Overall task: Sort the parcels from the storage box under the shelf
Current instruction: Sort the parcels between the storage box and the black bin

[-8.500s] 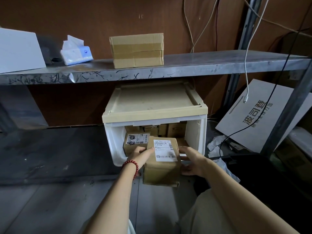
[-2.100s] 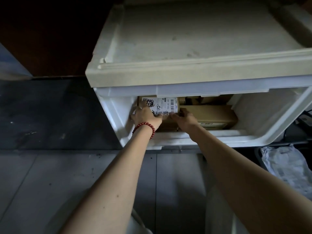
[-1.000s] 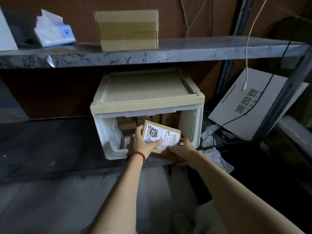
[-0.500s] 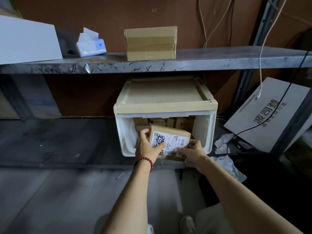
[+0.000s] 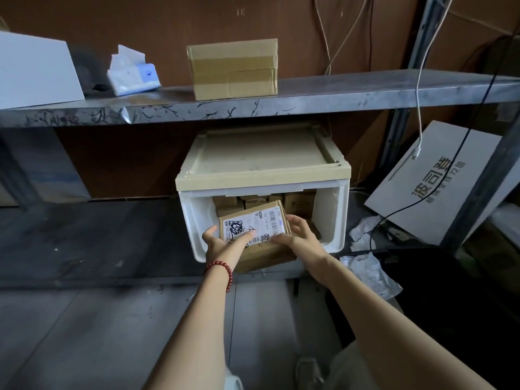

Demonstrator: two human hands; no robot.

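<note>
Step in hand, as I read it: pulling one parcel [image 5: 263,254] out of the storage box [image 5: 261,181], then sorting it.

- Parcel is at the box's front opening, over the front lip, tilted, near end lower. Label [image 5: 254,222] faces up and is readable.
- Left hand [image 5: 222,244] grips the near-left corner, with one finger laid across the label. Right hand [image 5: 298,235] wraps the right edge, thumb on top. Both are closed on the parcel and it hangs between them.
- Remaining parcels [image 5: 298,202] are stacked at the back of the box. The box sits on the lower deck [image 5: 98,235], under the shelf [image 5: 337,94], toward its right half.

To do it well:
- Draw it straight toward the body and lift the near end enough to clear the front lip. Don't drag the underside over the plastic.
- Move the left finger off the barcode area before reading the label.
- Shelf front edge is right above the opening, so come out low before raising.
- A taped carton [image 5: 233,68] sits mid-shelf near the back. If it is the sort target, set the parcel flat beside it, label up. Whether it is, I can't tell.
- Cable [image 5: 419,108] hangs at the shelf's right end. Swing left of it.
</note>
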